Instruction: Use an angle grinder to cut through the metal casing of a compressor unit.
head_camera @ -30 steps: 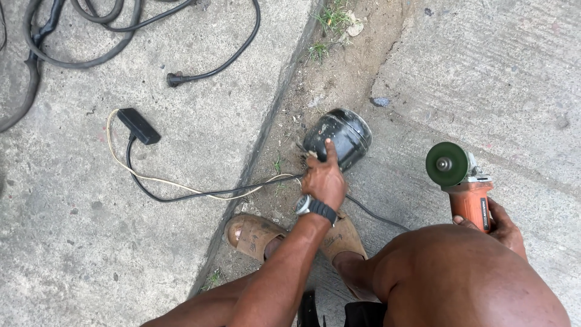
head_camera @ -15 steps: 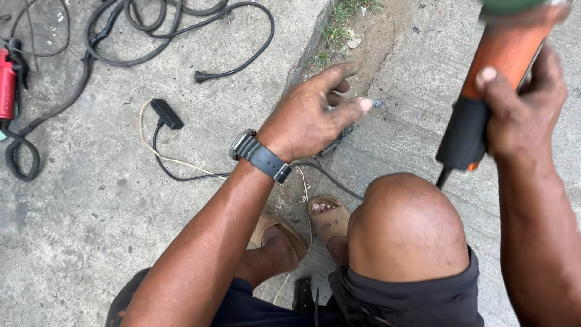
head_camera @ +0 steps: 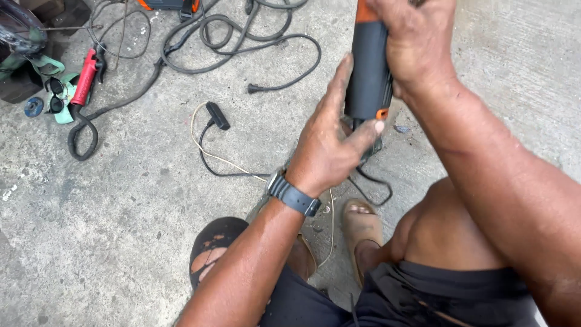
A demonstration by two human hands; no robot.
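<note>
My right hand (head_camera: 417, 42) grips the upper body of an orange and dark grey angle grinder (head_camera: 366, 72), held upright in front of me at the top of the view. My left hand (head_camera: 330, 145), with a dark watch (head_camera: 295, 195) on the wrist, cups the lower end of the grinder's handle. Its fingers lie straight along the left side and the thumb presses under the base. The grinder's black cord (head_camera: 376, 189) loops down to the concrete. The disc end is out of frame.
A black plug block (head_camera: 216, 115) with cream and black cords lies on the concrete to the left. Thick black cables (head_camera: 242, 36), a red electrode holder (head_camera: 85, 69) and green goggles (head_camera: 57, 100) sit at the upper left. My sandalled foot (head_camera: 361, 225) is below the hands.
My left hand left the round metal part on the ground and came up to the grinder's handle. My right hand raised the grinder and brought it in towards the centre.
</note>
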